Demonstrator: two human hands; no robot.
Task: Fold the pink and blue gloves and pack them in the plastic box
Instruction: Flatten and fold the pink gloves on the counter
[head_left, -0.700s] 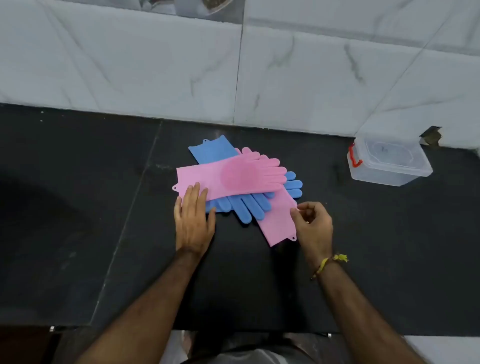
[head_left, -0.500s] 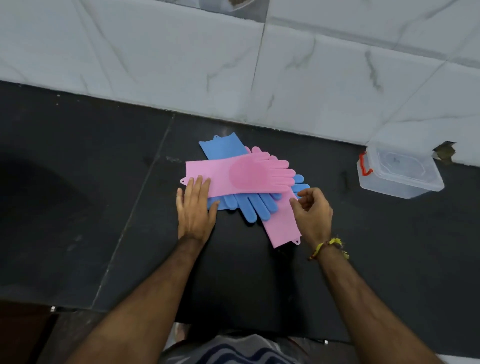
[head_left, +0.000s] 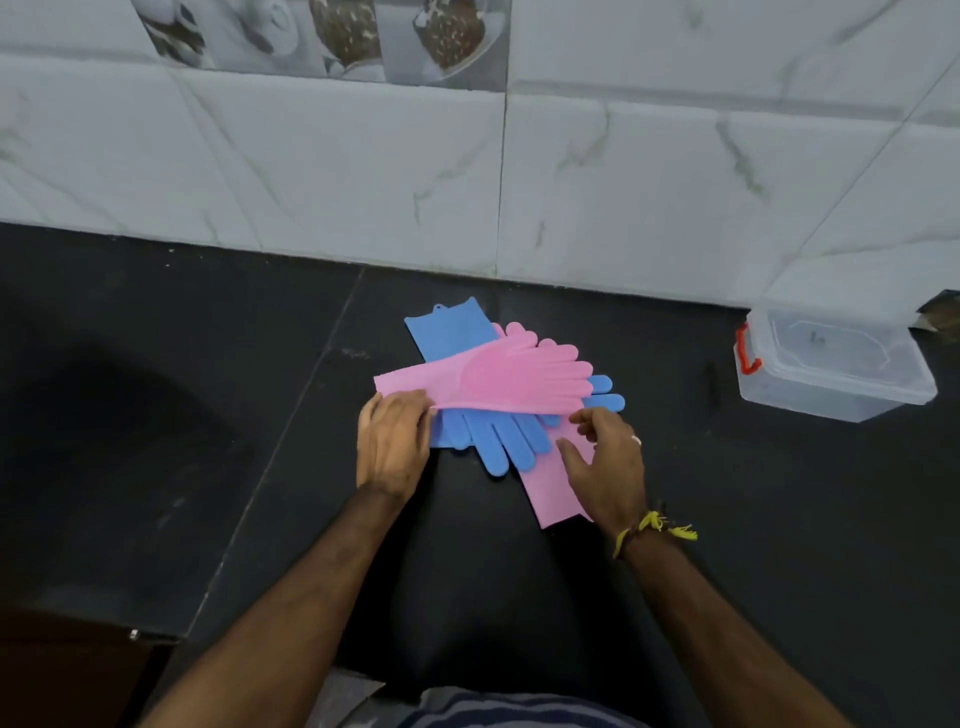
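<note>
We have our left hand gripping the cuff end of the top pink silicone glove, fingers curled over its near edge and lifting that edge off the pile, while our right hand hovers with fingers spread and relaxed, fingertips at the glove's near edge by its palm, holding nothing that we can make out. The heap sits at the centre of the black stone counter: under the lifted glove lie two blue silicone gloves, and a second pink silicone glove runs out toward 5 o'clock. The clear plastic box with the red latch stands well apart at 3 o'clock, its lid seemingly on. The risk, as we judge it, is that tacky silicone drags the blue gloves along when we pull, scattering the stack; a one-sided grip may also let the floppy glove sag and fold crooked, and the fold may spring back open.
</note>
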